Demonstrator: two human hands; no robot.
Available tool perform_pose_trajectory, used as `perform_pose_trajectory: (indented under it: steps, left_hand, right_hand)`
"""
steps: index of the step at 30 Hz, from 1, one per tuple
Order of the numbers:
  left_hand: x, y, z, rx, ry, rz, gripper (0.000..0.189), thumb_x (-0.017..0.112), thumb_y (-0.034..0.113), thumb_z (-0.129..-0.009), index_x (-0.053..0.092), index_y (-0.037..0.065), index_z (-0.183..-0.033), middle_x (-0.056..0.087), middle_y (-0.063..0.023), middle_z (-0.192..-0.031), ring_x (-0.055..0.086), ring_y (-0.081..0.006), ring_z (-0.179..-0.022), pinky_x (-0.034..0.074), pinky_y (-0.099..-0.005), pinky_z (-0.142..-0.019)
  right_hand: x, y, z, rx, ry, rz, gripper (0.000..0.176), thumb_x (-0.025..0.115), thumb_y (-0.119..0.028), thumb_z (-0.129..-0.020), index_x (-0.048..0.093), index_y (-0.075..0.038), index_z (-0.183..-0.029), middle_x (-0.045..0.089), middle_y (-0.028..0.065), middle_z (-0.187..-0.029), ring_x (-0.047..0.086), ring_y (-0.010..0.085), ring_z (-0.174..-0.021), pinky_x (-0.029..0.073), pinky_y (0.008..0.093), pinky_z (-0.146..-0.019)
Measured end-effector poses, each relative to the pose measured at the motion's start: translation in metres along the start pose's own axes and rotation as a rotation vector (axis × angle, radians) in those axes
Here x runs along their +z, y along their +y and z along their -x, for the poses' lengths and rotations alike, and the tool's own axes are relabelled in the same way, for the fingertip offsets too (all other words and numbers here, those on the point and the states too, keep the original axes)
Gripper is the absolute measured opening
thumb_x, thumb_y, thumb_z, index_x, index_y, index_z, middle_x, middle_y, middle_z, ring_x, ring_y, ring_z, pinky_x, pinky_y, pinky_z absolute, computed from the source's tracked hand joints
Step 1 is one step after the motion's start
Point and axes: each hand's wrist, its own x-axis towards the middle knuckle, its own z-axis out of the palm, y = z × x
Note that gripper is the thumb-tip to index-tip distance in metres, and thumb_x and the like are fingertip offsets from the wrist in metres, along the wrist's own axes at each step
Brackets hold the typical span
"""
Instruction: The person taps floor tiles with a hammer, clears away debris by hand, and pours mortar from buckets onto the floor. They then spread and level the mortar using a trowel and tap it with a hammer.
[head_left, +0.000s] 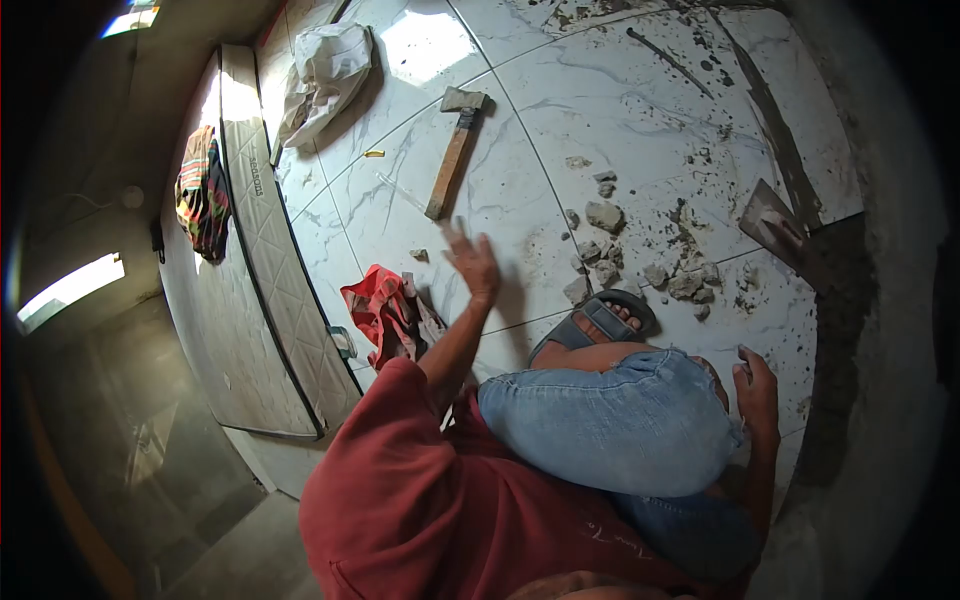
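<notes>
My left hand [472,268] reaches forward over the tiles with its fingers spread and nothing in them. Just beyond its fingertips lies a hatchet [455,160], its wooden handle pointing toward me and its metal head away. At the right, beside my bent knee, my right hand [757,392] hangs low near the floor. Its fingers are loosely bent and apart, and I see nothing held there. Broken chunks of mortar [605,217] lie in front of my sandal [600,320]. A trowel [775,222] rests flat at the edge of the tiles.
A mattress [275,240] stands on edge along the left, with a patterned cloth [203,195] over it. A red cloth [378,305] and a white sack [325,80] are on the floor. Dark mortar [845,300] fills the right-hand strip; a thin rod [668,60] lies far off.
</notes>
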Motion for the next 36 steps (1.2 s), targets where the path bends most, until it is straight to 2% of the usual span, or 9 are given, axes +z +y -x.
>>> perform_pose_trajectory:
  steps: [3,6,12,15,19,25,29,33,36]
  left_hand:
    - [-0.029,-0.070,-0.035,-0.361,0.225,-0.184,0.053,0.040,0.032,-0.092,0.032,0.002,-0.135,0.028,-0.0256,-0.139,0.023,-0.0383,-0.130,0.016,-0.0433,-0.108]
    - [0.001,-0.147,-0.015,-0.211,0.148,-0.089,0.053,0.038,0.031,-0.092,0.032,0.001,-0.134,0.025,-0.0236,-0.141,0.019,-0.0372,-0.133,0.010,-0.0524,-0.107]
    - [0.034,0.036,0.054,0.065,-0.264,0.107,0.053,0.041,0.028,-0.090,0.030,0.002,-0.135,0.026,-0.0197,-0.142,0.017,-0.0338,-0.135,0.003,-0.0530,-0.107]
    - [0.046,0.128,0.072,0.414,-0.509,0.210,0.057,0.043,0.030,-0.090,0.025,0.002,-0.137,0.023,-0.0199,-0.143,0.018,-0.0323,-0.135,0.001,-0.0518,-0.108]
    - [0.087,0.151,0.046,0.531,-0.478,0.185,0.060,0.045,0.030,-0.090,0.023,0.003,-0.138,0.022,-0.0213,-0.143,0.017,-0.0326,-0.135,0.003,-0.0514,-0.108]
    - [0.101,0.185,0.026,0.613,-0.546,0.517,0.059,0.050,0.026,-0.089,0.026,0.003,-0.137,0.021,-0.0246,-0.142,0.020,-0.0388,-0.132,0.012,-0.0535,-0.106]
    - [0.071,0.185,-0.002,0.622,-0.607,0.538,0.054,0.048,0.022,-0.091,0.027,0.002,-0.137,0.021,-0.0234,-0.143,0.023,-0.0354,-0.132,0.023,-0.0423,-0.106]
    - [0.036,0.181,-0.046,0.455,-0.810,0.596,0.045,0.043,0.017,-0.095,0.030,0.001,-0.135,0.035,-0.0174,-0.138,0.042,-0.0289,-0.122,0.034,-0.0380,-0.100]
    - [-0.008,0.205,-0.082,0.569,-0.885,0.465,0.042,0.044,0.021,-0.095,0.038,0.002,-0.131,0.044,-0.0161,-0.131,0.051,-0.0271,-0.113,0.038,-0.0377,-0.096]
  right_hand:
    - [0.004,0.003,0.001,-0.008,-0.002,-0.065,0.035,0.051,-0.014,-0.086,0.051,0.003,-0.116,0.057,0.0203,-0.111,0.060,0.0308,-0.093,0.045,0.0376,-0.083]
    - [0.011,0.006,0.002,0.009,-0.029,-0.076,0.035,0.052,-0.014,-0.085,0.052,0.003,-0.115,0.058,0.0203,-0.110,0.060,0.0310,-0.093,0.045,0.0372,-0.083]
    - [0.007,-0.003,-0.002,-0.017,-0.011,-0.056,0.034,0.053,-0.013,-0.084,0.053,0.003,-0.113,0.059,0.0206,-0.107,0.061,0.0301,-0.092,0.046,0.0370,-0.082]
    - [0.006,-0.005,0.001,0.004,-0.003,-0.074,0.033,0.054,-0.013,-0.084,0.053,0.003,-0.113,0.059,0.0206,-0.107,0.061,0.0303,-0.091,0.046,0.0366,-0.082]
    - [0.007,-0.004,0.001,-0.005,0.003,-0.126,0.033,0.054,-0.014,-0.084,0.054,0.002,-0.113,0.059,0.0205,-0.107,0.061,0.0305,-0.091,0.046,0.0361,-0.081]
    - [0.017,-0.003,0.007,-0.122,0.075,0.040,0.030,0.055,-0.014,-0.083,0.054,0.000,-0.110,0.058,0.0192,-0.103,0.055,0.0356,-0.097,0.044,0.0407,-0.084]
    - [0.065,0.013,-0.012,-0.365,0.264,0.192,0.033,0.058,-0.009,-0.079,0.054,-0.001,-0.111,0.054,0.0144,-0.113,0.052,0.0306,-0.104,0.042,0.0367,-0.092]
    - [0.131,0.014,-0.033,-0.572,0.277,0.218,0.029,0.055,-0.012,-0.081,0.056,-0.004,-0.109,0.051,0.0115,-0.122,0.046,0.0272,-0.117,0.032,0.0472,-0.101]
    - [0.179,0.028,-0.039,-0.782,0.179,0.320,0.028,0.049,-0.017,-0.085,0.055,-0.009,-0.112,0.047,0.0078,-0.129,0.039,0.0243,-0.125,0.022,0.0544,-0.106]
